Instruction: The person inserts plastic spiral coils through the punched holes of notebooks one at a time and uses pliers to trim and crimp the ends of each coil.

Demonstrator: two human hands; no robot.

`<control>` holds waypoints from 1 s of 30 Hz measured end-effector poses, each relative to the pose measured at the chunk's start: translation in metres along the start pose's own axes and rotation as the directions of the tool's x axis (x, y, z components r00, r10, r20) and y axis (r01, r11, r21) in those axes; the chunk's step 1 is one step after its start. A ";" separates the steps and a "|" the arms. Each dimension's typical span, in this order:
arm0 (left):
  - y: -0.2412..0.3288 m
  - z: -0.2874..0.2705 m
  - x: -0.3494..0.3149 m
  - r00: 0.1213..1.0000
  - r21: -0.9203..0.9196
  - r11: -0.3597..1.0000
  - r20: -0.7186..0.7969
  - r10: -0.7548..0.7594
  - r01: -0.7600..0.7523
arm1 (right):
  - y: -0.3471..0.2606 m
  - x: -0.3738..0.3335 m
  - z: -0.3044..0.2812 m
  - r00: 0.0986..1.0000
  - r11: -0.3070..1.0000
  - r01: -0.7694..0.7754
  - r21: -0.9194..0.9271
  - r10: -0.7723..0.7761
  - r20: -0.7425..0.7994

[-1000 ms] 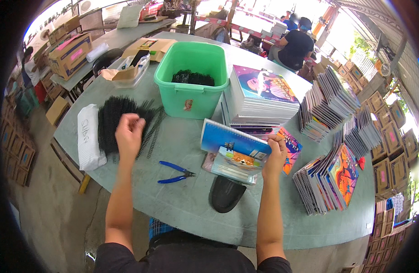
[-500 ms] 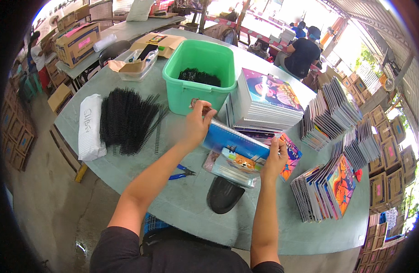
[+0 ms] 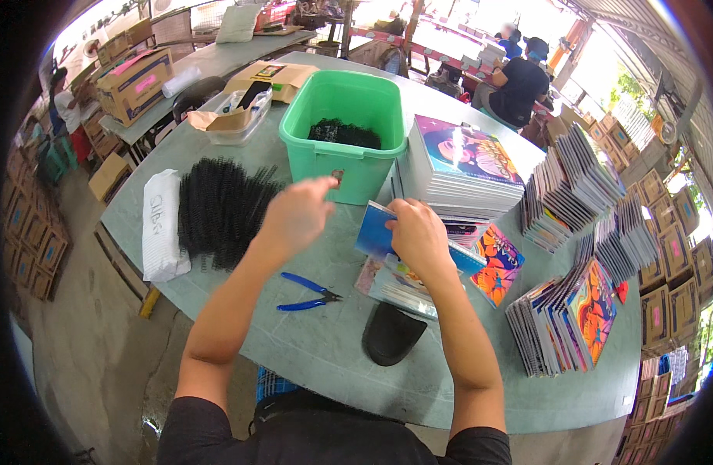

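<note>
A blue-covered notebook point(image 3: 373, 232) is tilted up in front of me, gripped along its top edge by my right hand point(image 3: 420, 236), which hides its middle. My left hand point(image 3: 296, 215) is off the notebook, smeared by motion, between a pile of black plastic binding coils point(image 3: 221, 209) and the green bin point(image 3: 342, 170). More black coils point(image 3: 345, 133) lie inside that bin. Under the notebook rests a clear-wrapped bundle point(image 3: 399, 287), partly covered by my right forearm. Blue-handled cutting pliers point(image 3: 310, 293) lie open on the table, left of a black rounded pad point(image 3: 394, 333).
A tall stack of notebooks point(image 3: 469, 167) stands behind my right hand, with coil-bound stacks point(image 3: 562, 318) further right. At left lie a white package point(image 3: 163, 225) and a plastic tub point(image 3: 236, 116). Cartons point(image 3: 659, 256) line the right side; people point(image 3: 519, 85) sit in the background.
My left hand has let go of the notebook's left end and moved left. My right hand has shifted from its right end toward the middle of its top edge.
</note>
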State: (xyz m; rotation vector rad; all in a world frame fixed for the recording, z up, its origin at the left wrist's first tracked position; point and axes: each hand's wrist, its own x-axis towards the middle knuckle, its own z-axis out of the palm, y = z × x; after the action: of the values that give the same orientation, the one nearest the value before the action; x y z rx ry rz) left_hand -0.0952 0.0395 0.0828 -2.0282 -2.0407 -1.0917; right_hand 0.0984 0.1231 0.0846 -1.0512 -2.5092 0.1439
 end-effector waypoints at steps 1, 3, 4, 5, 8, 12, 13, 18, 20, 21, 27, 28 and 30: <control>-0.003 0.012 -0.010 0.975 0.115 0.993 0.217 -0.035 0.010 | -0.004 -0.001 0.003 1.000 1.000 0.010 0.027 -0.011 0.026; 0.001 0.023 -0.026 0.873 0.138 0.990 0.483 -0.070 0.003 | -0.010 -0.005 0.006 0.997 0.997 0.021 0.072 -0.026 0.070; 0.006 0.025 -0.033 0.840 0.050 0.999 0.540 -0.042 0.017 | -0.013 -0.006 0.007 0.998 0.998 0.016 0.059 -0.020 0.055; 0.008 0.026 -0.036 0.805 -0.036 0.999 0.593 -0.008 0.036 | -0.015 -0.007 0.008 0.999 0.999 0.012 0.045 -0.014 0.039; -0.001 0.019 -0.023 0.975 -0.330 0.923 0.165 -0.149 0.197 | -0.022 -0.009 0.008 0.999 1.000 -0.008 -0.024 0.007 -0.049; 0.029 0.017 -0.021 0.993 -0.495 0.861 0.065 -0.099 0.118 | -0.016 -0.008 0.015 0.989 0.999 0.016 -0.039 -0.022 -0.145; 0.026 0.027 -0.027 0.999 -0.462 0.887 -0.016 -0.028 0.017 | -0.018 -0.007 0.014 0.993 1.000 0.011 -0.011 -0.013 -0.118; 0.025 0.042 -0.028 0.998 -0.435 0.901 -0.062 -0.017 -0.011 | -0.018 -0.011 0.012 0.990 0.990 -0.007 0.141 0.027 -0.138; 0.029 0.034 -0.024 0.982 -0.455 0.871 0.117 -0.148 0.185 | -0.016 -0.014 0.011 0.989 0.986 0.041 0.160 -0.017 -0.148; 0.031 0.031 -0.022 0.936 -0.559 0.752 0.246 -0.253 0.350 | -0.016 -0.016 0.010 0.987 0.983 0.065 0.171 -0.038 -0.156; 0.029 0.037 -0.011 0.941 -0.642 0.690 0.189 -0.281 0.335 | -0.014 -0.017 0.011 0.981 0.973 0.134 0.189 -0.104 -0.161; 0.024 0.047 -0.012 0.988 -0.514 0.857 -0.121 -0.096 0.020 | -0.015 -0.016 0.010 0.982 0.965 0.138 0.224 -0.103 -0.160; 0.013 0.048 -0.014 0.977 -0.321 0.934 -0.188 0.102 -0.159 | -0.013 -0.015 0.005 0.983 0.948 0.136 0.286 -0.093 -0.160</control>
State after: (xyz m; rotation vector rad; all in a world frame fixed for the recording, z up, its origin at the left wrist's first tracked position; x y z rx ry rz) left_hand -0.0611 0.0509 0.0453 -2.0904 -1.7050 -1.6128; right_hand 0.0971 0.1041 0.0785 -0.7637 -2.3193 0.3826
